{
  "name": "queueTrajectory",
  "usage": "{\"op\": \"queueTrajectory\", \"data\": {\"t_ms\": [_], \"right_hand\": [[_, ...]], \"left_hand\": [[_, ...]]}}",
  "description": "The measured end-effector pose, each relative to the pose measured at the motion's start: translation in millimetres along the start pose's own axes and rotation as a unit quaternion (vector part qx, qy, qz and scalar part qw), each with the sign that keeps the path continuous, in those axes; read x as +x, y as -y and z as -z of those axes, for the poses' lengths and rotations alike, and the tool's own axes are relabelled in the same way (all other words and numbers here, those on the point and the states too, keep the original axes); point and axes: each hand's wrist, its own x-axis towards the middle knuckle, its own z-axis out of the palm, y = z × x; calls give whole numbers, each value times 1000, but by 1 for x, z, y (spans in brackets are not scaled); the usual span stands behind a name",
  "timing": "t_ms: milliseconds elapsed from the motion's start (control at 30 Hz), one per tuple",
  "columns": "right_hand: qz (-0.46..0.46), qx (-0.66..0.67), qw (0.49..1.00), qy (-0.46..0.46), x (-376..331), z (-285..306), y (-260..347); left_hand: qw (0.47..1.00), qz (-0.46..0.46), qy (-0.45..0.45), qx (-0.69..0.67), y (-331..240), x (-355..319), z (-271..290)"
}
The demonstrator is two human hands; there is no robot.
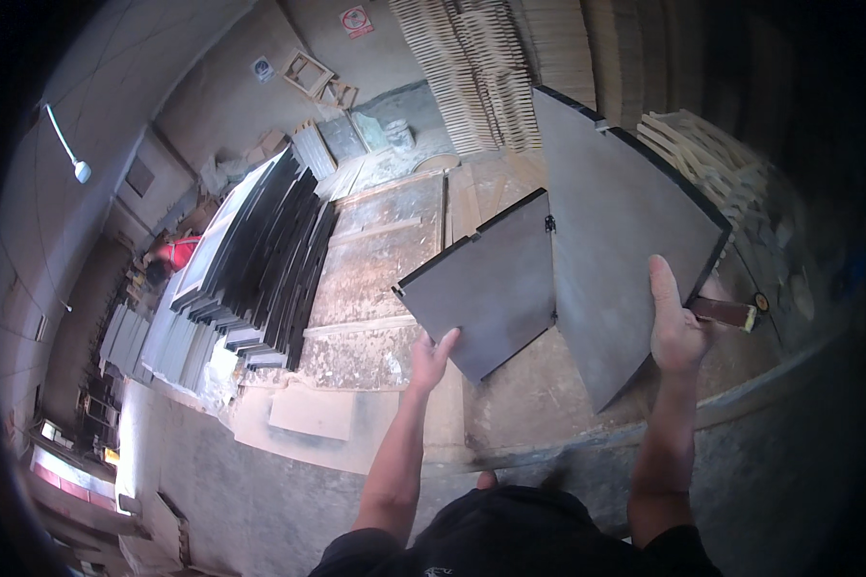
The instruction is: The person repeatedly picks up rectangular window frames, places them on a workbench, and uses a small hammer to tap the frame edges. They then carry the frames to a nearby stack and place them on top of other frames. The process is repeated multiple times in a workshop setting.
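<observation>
Holding 2 hinged grey panels [568, 260] up over the dusty workbench [375, 279] — that's where I am. My left hand [431, 354] grips the smaller leaf's lower corner; my right hand [678, 332] clamps the larger leaf's edge, thumb on its face. I judge this a mid-carry step — next calls for level, steady support. Dark boards [260, 260] lean stacked to the left.
</observation>
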Motion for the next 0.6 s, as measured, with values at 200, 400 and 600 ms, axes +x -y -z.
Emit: {"op": "queueTrajectory", "data": {"t_ms": [200, 400, 600], "right_hand": [[-1, 10, 1000, -13, -3, -1, -3], [27, -26, 999, 6, 0, 4, -6], [42, 11, 999, -6, 2, -1, -4]], "left_hand": [[1000, 13, 1, 24, -3, -3, 0], [999, -14, -45, 25, -22, 1, -4], [973, -147, -179, -10, -86, 18, 10]]}}
